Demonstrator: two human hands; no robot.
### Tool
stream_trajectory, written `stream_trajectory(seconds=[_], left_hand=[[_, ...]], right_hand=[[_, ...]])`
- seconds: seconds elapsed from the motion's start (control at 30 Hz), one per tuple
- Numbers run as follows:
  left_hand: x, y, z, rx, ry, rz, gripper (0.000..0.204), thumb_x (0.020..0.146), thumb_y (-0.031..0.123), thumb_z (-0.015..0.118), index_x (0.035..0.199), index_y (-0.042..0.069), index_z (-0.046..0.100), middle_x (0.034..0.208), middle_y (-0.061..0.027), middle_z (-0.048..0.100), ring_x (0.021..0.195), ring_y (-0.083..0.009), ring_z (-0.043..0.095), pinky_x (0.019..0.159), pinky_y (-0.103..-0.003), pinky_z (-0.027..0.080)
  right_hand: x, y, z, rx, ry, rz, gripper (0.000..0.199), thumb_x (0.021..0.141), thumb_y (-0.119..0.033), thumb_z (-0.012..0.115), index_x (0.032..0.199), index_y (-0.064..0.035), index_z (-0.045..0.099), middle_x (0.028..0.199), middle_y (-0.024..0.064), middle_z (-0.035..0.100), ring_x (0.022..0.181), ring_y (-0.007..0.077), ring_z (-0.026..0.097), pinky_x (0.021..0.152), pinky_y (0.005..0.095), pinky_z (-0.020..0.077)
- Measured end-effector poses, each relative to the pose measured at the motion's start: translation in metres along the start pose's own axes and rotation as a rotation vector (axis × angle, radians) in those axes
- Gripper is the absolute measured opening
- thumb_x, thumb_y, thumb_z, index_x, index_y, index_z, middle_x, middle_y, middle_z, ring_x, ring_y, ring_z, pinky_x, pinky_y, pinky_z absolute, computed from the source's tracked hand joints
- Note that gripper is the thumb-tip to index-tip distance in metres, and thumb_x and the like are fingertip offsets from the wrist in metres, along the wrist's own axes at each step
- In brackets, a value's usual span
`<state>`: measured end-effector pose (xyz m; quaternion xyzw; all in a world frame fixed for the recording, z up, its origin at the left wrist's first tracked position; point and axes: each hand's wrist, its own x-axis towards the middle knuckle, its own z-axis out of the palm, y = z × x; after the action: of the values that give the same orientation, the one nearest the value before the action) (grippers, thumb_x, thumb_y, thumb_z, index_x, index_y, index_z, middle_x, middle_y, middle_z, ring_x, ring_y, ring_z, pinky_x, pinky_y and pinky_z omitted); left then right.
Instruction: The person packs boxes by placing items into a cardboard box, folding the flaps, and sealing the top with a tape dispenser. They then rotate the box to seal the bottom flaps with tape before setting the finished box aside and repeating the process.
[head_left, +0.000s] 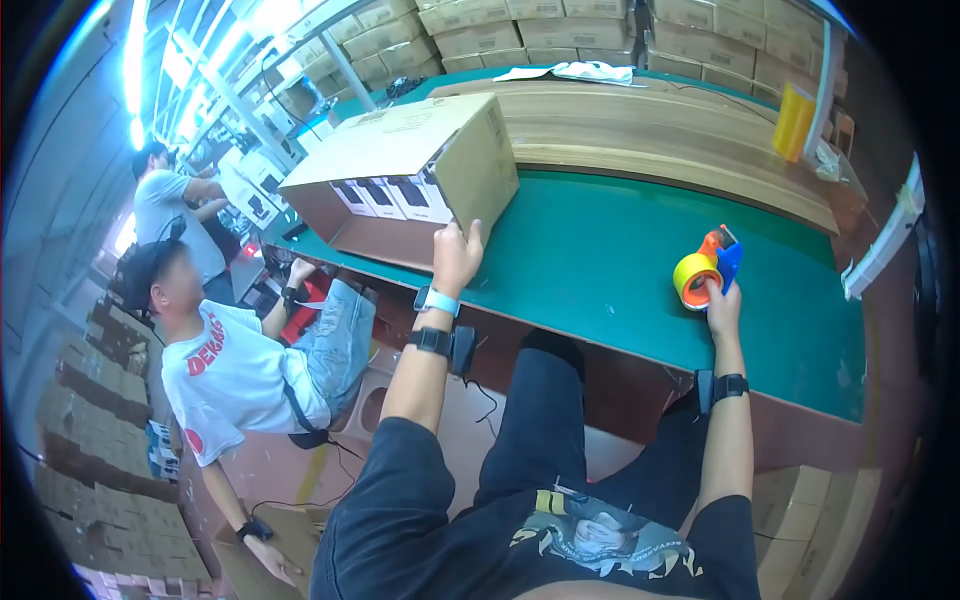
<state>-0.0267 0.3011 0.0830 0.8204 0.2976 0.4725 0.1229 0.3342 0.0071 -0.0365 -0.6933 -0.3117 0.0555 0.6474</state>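
Note:
A large cardboard carton (400, 140) lies on its side on the green-topped table (600, 240), its mouth facing me. Several small white boxes (395, 197) with dark pictures stand in a row inside it. My left hand (457, 258) grips the carton's near right edge, fingers bent round the cardboard. Over the right part of the table, my right hand (724, 306) holds a tape dispenser (706, 268) with an orange and blue body and a yellow roll of tape. Some of its fingers are hidden behind the dispenser.
Wood-patterned boards (640, 120) lie along the table's far side, with a yellow roll (793, 122) at their right end. Stacked cartons (570, 35) fill the back. A seated person (240, 350) in a white shirt works close on my left, another person (185, 195) beyond. An open carton (815, 520) stands at lower right.

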Motion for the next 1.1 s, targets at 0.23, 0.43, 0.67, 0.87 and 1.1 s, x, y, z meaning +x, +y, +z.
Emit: stream_trajectory(seconds=[0.23, 0.43, 0.67, 0.87, 1.1], left_hand=[[0.041, 0.205, -0.006, -0.387, -0.449, 0.168, 0.022, 0.08, 0.012, 0.058, 0.095, -0.004, 0.065, 0.075, -0.0272, 0.062, 0.069, -0.0408, 0.064, 0.064, -0.045, 0.051], [0.085, 0.338, -0.02, -0.626, -0.577, 0.7, 0.042, 0.083, 0.028, 0.063, 0.108, -0.006, 0.068, 0.103, -0.0275, 0.068, 0.096, -0.0406, 0.067, 0.084, -0.04, 0.054], [0.04, 0.099, -0.077, -1.136, 0.026, -0.127, 0.056, 0.089, 0.018, 0.064, 0.136, -0.005, 0.042, 0.137, -0.0184, 0.049, 0.128, -0.0281, 0.046, 0.109, -0.042, 0.036], [0.006, 0.01, -0.032, -1.228, -0.482, -0.193, 0.078, 0.081, 0.029, 0.075, 0.141, -0.004, 0.037, 0.135, -0.0175, 0.053, 0.126, -0.0276, 0.05, 0.108, -0.04, 0.037], [0.032, 0.028, -0.033, -0.963, -0.923, -0.225, 0.083, 0.075, 0.029, 0.083, 0.139, -0.002, 0.041, 0.123, -0.0144, 0.06, 0.114, -0.0248, 0.058, 0.099, -0.038, 0.045]], right_hand=[[0.008, 0.01, -0.016, 0.351, 0.082, 0.084, 0.036, 0.096, -0.021, 0.054, 0.125, 0.0002, 0.056, 0.118, 0.0107, 0.064, 0.107, 0.0217, 0.062, 0.093, 0.0362, 0.0488], [0.012, -0.018, -0.107, 0.993, 0.184, 0.072, 0.048, 0.102, -0.035, 0.046, 0.138, -0.0036, 0.046, 0.13, 0.0125, 0.058, 0.117, 0.0251, 0.058, 0.101, 0.0408, 0.0459], [-0.02, -0.125, -0.205, 1.195, -0.26, -0.106, 0.048, 0.103, -0.04, 0.04, 0.136, -0.0071, 0.048, 0.134, 0.0156, 0.054, 0.118, 0.0263, 0.057, 0.103, 0.0421, 0.0465], [0.023, -0.157, -0.186, 1.075, -0.875, 0.181, 0.056, 0.098, -0.052, 0.042, 0.127, -0.0047, 0.054, 0.149, 0.0251, 0.038, 0.131, 0.0387, 0.048, 0.108, 0.0518, 0.0408], [0.054, -0.2, -0.158, 0.795, -0.762, 0.415, 0.05, 0.098, -0.043, 0.047, 0.122, 0.0006, 0.056, 0.143, 0.0287, 0.044, 0.13, 0.0439, 0.047, 0.106, 0.0514, 0.0429]])
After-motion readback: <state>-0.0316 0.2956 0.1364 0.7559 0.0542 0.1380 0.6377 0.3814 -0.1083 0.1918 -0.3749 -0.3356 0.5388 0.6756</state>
